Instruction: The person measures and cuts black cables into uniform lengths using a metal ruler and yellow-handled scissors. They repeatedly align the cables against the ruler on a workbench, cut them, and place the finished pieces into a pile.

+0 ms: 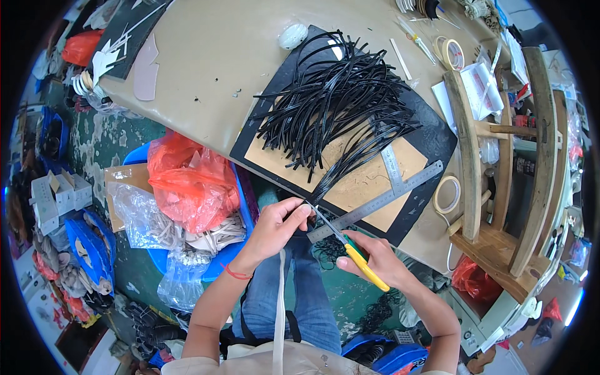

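Note:
A big tangle of thin, glossy black strips (337, 106) lies on a brown board (275, 156) atop a black mat (249, 139). Several strip ends hang together over the near table edge, pinched between the thumb and fingers of my left hand (281, 226). My right hand (377, 257) grips scissors (365, 266) with yellow and green handles. Their blades point up and left, reaching the strip ends beside my left fingertips. Whether the blades touch the strips, I cannot tell. Below the strips a steel ruler (381, 199) lies diagonally, with a second metal rule (392, 169) meeting it.
A blue tub (245, 206) with a red plastic bag (195, 181) stands left of my legs. Tape rolls (446, 194) and a wooden rack (469, 150) are on the right. A white egg-shaped object (292, 36) sits at the mat's far corner. Black scraps (378, 312) litter the green floor.

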The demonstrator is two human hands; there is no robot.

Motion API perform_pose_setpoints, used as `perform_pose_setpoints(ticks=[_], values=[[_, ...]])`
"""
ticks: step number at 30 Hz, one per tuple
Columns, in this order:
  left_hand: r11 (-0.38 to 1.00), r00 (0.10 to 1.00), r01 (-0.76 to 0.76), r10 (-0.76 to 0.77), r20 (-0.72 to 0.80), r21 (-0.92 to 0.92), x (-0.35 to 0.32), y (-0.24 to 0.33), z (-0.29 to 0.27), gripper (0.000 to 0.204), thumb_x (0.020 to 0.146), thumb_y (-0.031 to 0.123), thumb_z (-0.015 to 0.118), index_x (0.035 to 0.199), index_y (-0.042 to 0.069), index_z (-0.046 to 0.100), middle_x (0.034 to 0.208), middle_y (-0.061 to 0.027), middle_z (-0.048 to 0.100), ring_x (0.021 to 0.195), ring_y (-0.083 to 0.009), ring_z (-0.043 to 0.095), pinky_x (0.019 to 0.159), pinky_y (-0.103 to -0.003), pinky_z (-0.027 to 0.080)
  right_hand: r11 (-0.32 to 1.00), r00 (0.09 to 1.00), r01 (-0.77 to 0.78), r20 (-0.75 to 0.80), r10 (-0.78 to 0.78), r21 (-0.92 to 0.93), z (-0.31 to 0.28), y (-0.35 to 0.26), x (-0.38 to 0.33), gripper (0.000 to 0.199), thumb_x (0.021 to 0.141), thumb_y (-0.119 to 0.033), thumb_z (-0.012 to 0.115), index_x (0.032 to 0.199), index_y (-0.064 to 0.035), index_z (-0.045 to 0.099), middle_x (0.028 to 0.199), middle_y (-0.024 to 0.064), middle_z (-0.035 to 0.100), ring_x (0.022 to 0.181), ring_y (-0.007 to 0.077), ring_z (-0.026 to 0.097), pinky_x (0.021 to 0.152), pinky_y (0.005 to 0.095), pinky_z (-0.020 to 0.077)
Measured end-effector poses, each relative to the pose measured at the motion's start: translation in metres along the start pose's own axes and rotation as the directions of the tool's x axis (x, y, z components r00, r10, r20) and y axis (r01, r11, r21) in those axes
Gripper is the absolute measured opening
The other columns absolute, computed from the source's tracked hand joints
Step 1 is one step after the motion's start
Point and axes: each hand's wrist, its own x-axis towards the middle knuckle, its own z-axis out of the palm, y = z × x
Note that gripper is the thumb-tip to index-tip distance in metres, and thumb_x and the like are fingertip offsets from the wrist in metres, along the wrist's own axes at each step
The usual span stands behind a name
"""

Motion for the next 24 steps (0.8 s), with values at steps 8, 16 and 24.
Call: perform_pose_setpoints(ticks=[8,16,24], values=[[0.995,0.998,0.06,-0.062,0.022,0.083,0.0,0.007,0.002,0.028,0.091,0.025,0.052,0.089,0.0,0.065,0.061,0.0004,0.057,0.056,-0.0049,0.048,0.05,-0.022,0.037,0.999,1.0,-0.011,0.011,0.012,-0.039,-0.001,-0.003,0.003,0.057,0.078,-0.044,0.067,0.113,-0.0011,0.055,0.075,0.0158,0.06,0.068,0.0291,0.06,0.068,0.0353,0.048],[0.991,0.987,0.126,-0.121,0.104,-0.04,0.002,0.012,-0.002,0.028,0.091,0.025,0.053,0.09,0.001,0.066,0.061,0.0026,0.055,0.051,-0.001,0.041,0.045,-0.018,0.028,1.0,0.999,0.031,-0.027,-0.031,-0.007,0.002,-0.006,0.018,0.051,0.078,-0.045,0.066,0.104,-0.0013,0.061,0.071,0.0172,0.061,0.067,0.0313,0.063,0.065,0.0362,0.0488],[0.988,0.991,0.121,-0.115,0.062,-0.094,0.004,0.002,-0.013,0.024,0.092,0.023,0.053,0.091,0.001,0.063,0.062,0.004,0.052,0.049,-0.0006,0.036,0.044,-0.016,0.026,0.983,0.99,0.071,-0.11,-0.09,-0.17,0.004,0.008,0.021,0.049,0.08,-0.047,0.064,0.088,0.0009,0.062,0.065,0.0159,0.06,0.063,0.0277,0.063,0.059,0.0335,0.0491]])
